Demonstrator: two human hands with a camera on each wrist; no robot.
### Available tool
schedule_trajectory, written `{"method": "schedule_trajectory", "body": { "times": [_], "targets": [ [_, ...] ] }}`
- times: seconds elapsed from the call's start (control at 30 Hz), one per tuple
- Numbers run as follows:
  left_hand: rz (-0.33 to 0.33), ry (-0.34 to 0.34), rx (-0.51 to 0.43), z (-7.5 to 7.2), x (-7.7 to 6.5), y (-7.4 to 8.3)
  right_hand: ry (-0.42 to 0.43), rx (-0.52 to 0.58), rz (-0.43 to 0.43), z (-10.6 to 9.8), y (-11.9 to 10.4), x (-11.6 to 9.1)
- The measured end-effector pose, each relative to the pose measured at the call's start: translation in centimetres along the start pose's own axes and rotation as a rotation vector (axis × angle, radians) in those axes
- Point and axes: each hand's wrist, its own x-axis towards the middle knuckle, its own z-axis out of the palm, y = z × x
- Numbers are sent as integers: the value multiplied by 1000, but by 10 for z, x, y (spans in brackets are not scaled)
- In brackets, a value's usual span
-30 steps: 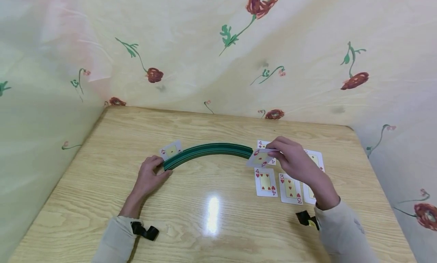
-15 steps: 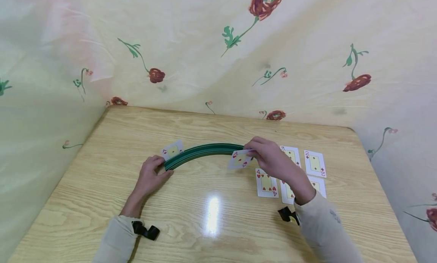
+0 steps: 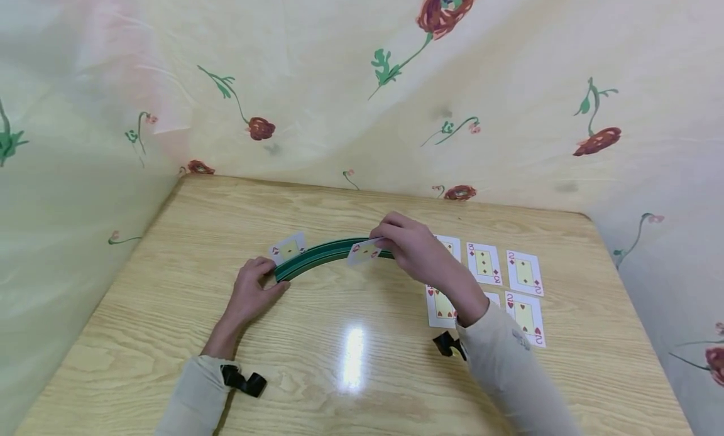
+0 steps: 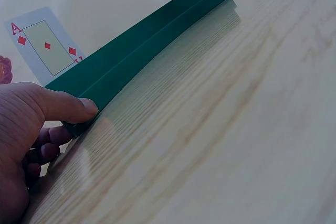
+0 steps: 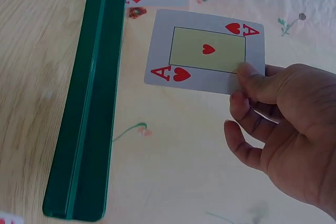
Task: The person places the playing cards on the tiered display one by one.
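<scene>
A curved green card holder [image 3: 322, 255] lies on the table, and my left hand [image 3: 251, 291] grips its left end, thumb on the near side. Standing in that end, leaning back, is the ace of diamonds [image 4: 47, 45]. My right hand [image 3: 415, 250] pinches the ace of hearts [image 5: 208, 49] by one corner between thumb and fingers. In the head view this card overlaps the right half of the holder; the right wrist view shows it off to one side of the holder, face toward the camera. The holder's right end is hidden behind the right hand in the head view.
Face-up cards lie in two rows at the right: the three of diamonds [image 3: 483, 263] and two of diamonds [image 3: 525, 272] behind, the two of hearts [image 3: 526, 318] and four of hearts [image 3: 441, 310] in front. The right arm partly covers others. Flowered cloth [image 3: 317, 97] surrounds the table.
My right hand has moved left with the ace of hearts, from beside the laid-out cards to over the holder, uncovering the diamond cards. My left hand stays on the holder.
</scene>
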Motion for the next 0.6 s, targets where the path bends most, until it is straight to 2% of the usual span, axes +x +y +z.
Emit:
{"method": "schedule_trajectory", "body": {
  "times": [0.13, 0.27, 0.6],
  "targets": [
    [-7, -6, 0, -1, 1, 1, -25, -23, 21, 4, -5, 11],
    [-6, -7, 8, -2, 1, 2, -33, -44, 5, 11, -9, 21],
    [-16, -16, 3, -2, 3, 4, -46, -19, 23, 32, -14, 40]
  ]
}}
